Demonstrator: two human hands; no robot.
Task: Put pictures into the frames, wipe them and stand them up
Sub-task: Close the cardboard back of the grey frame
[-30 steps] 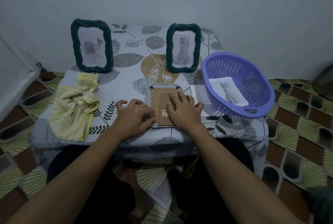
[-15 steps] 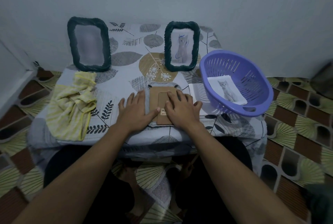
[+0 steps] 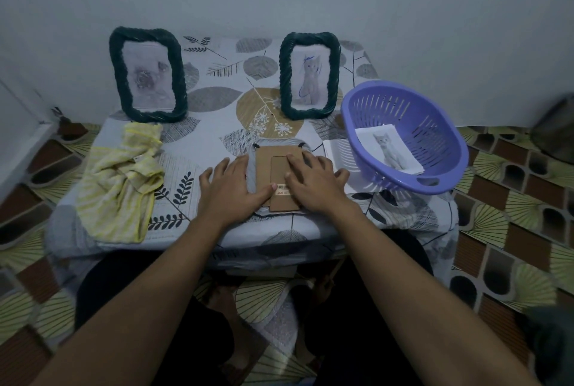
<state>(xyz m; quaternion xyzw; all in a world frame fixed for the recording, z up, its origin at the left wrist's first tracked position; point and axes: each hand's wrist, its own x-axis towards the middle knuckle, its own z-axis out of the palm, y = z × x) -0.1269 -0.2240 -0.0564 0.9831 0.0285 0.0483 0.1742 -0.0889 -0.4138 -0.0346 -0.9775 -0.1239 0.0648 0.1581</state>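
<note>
Cloth (image 3: 119, 184), yellow and crumpled, lies well left of the left hand (image 3: 230, 190). Beyond the cloth, left frame (image 3: 115, 75) stands upright, its print too blurred to read. The left hand lies flat with its fingers straight and spread on the left edge of the flat frame (image 3: 267, 162), thumb on its cardboard back. That frame lies face down on the table (image 3: 217, 137) under both hands. Right hand (image 3: 316, 187) lies flat on the back's right side, fingers extended, gripping nothing. Beyond it, right frame (image 3: 284, 75) stands upright showing a cat. Just right of that hand sits the basket (image 3: 403, 182), holding a loose picture (image 3: 388, 151).
</note>
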